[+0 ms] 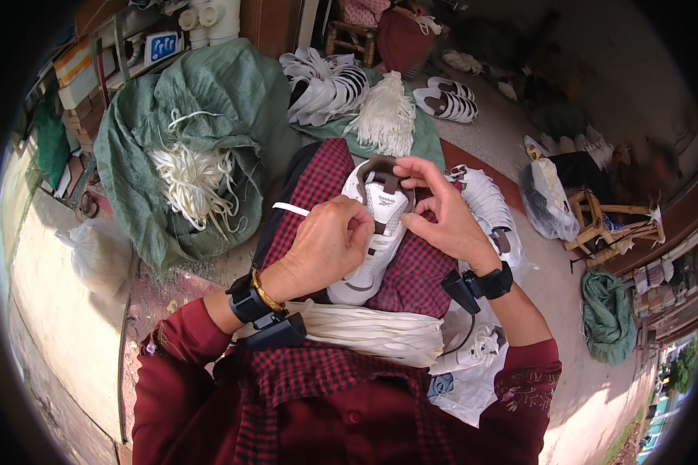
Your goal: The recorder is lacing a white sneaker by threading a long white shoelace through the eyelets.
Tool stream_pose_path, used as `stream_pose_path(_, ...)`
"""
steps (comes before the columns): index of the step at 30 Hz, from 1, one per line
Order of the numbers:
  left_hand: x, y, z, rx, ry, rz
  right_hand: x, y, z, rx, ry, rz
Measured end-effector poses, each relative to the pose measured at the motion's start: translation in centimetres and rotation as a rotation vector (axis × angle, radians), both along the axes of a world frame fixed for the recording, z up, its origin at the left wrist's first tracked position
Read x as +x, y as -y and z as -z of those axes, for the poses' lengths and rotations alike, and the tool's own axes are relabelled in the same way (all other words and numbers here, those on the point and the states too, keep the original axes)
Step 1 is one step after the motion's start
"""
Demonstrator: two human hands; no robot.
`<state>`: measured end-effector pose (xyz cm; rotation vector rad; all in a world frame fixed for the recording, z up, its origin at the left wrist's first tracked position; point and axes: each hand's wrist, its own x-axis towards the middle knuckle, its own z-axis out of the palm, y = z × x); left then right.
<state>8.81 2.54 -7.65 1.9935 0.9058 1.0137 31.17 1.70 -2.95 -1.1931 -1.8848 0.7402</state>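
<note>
A white sneaker (356, 284) with a brown lining lies on my lap over red-and-black checked cloth, its toe toward me. My left hand (329, 236) is closed in a pinch over the lacing area. A flat white shoelace (291, 208) sticks out to the left from behind that hand. On the sneaker's other side, my right hand (446, 217) has its fingers bent around the edge near the brown collar and upper eyelets. What lies between the fingertips is mostly hidden. Nearer my body, a thick bundle of white laces (372, 329) rests across my lap.
To the left stands a green woven sack (139, 147) holding tangled white laces (194, 182). Ahead, stacked white shoes (329, 85) and another lace heap (384, 116) lie on green sheeting. More white sneakers (488, 205) sit at my right. Farther right are a bamboo stool (605, 225) and a green bundle (609, 318).
</note>
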Motion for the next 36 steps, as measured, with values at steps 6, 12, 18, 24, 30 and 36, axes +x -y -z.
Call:
stream_pose_path(6, 0.2, -0.1, 0.1, 0.056, -0.013, -0.034, -1.1, 2.3, 0.1, 0.323, 0.378, 0.018)
stream_pose_path(12, 0.6, -0.2, 0.5, 0.130, -0.012, -0.092, -2.4, 2.5, 0.1, 0.370, 0.504, 0.029)
stream_pose_path(18, 0.4, 0.1, 0.1, 0.091, 0.017, -0.065, -3.1, 2.2, 0.2, 0.354, 0.643, 0.082)
stream_pose_path(24, 0.1, 0.2, 0.5, 0.095, -0.047, -0.047, -3.0, 1.5, 1.1, 0.396, 0.649, 0.077)
stream_pose_path(30, 0.4, 0.5, 0.6, 0.224, -0.033, -0.110, -3.7, 2.4, -1.0, 0.296, 0.767, 0.104)
stream_pose_path(36, 1.4, 0.1, 1.1, 0.360, -0.156, -0.132, -3.9, 2.0, -1.8, 0.163, 0.883, 0.146)
